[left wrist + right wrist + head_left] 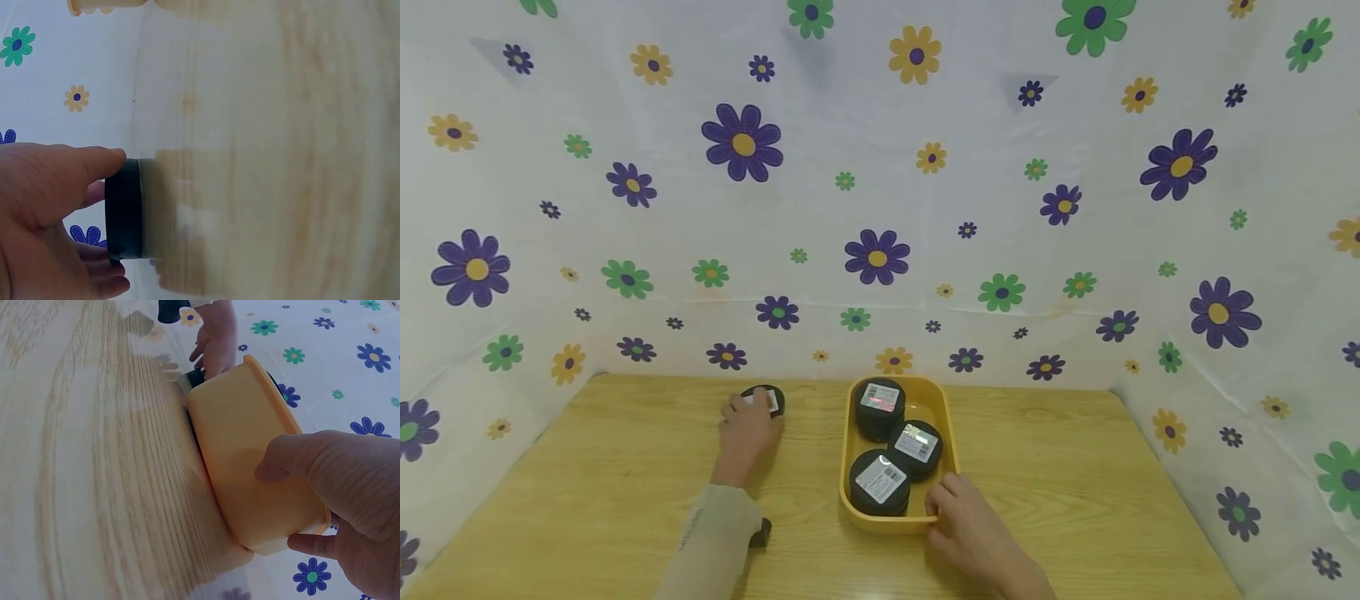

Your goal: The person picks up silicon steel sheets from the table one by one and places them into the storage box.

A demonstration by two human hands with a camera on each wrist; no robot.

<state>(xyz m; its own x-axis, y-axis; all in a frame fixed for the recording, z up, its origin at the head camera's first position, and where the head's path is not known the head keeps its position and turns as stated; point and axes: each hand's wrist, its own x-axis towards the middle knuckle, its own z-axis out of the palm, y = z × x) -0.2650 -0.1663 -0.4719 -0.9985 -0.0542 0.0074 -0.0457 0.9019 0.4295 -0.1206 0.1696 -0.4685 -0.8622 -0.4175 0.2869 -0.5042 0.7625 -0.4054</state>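
At the back left of the table, my left hand (750, 429) grips a round black container (124, 209) with a white label on top. Its thumb and fingers lie on opposite sides of the container, which stands upright on the table. My right hand (970, 521) holds the near right corner of a yellow plastic bin (845, 454), its thumb against the outer wall in the right wrist view. Inside the bin, labelled round black containers stand at the back left (880, 410), in the middle (915, 450) and at the front left (878, 487). The right fingertips are partly hidden.
The wooden table (1045, 467) carries the bin near its middle. A white cloth (820, 208) printed with flowers hangs behind and along both sides. A small black item (762, 533) shows beside the left sleeve, at the wrist.
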